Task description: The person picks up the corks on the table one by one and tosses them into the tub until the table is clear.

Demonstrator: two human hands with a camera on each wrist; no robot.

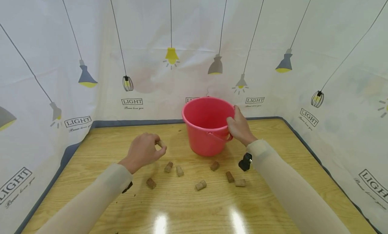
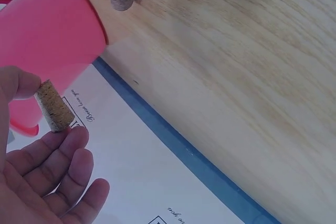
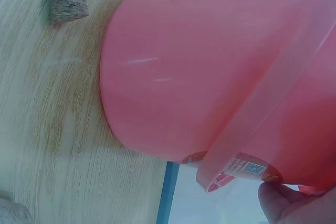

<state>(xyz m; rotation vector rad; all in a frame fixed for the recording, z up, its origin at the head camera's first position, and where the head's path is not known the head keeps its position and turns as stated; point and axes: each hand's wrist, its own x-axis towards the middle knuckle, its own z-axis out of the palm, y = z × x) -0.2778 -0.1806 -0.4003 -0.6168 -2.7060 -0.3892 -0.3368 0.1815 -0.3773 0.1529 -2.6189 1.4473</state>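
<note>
Between the thumb and fingers of my left hand (image 1: 143,149) is a small cork (image 1: 161,145), held above the table to the left of a pink bucket. The left wrist view shows this tan, speckled cork (image 2: 54,107) pinched lengthwise, thumb on one end and fingertips on the other. My right hand (image 1: 240,129) grips the right side of the pink bucket (image 1: 203,139) at its rim. The bucket stands upright, its handle (image 3: 273,98) hanging down against the side. In the right wrist view the thumb lies on the bucket wall near a label; the other fingers are mostly hidden.
Several loose corks lie on the wooden table (image 1: 182,207), among them a dark one (image 1: 151,183), a pale one (image 1: 179,170) and one close to the bucket (image 1: 215,165). A white sheet (image 1: 145,35) printed with lamps surrounds the table at the back and sides.
</note>
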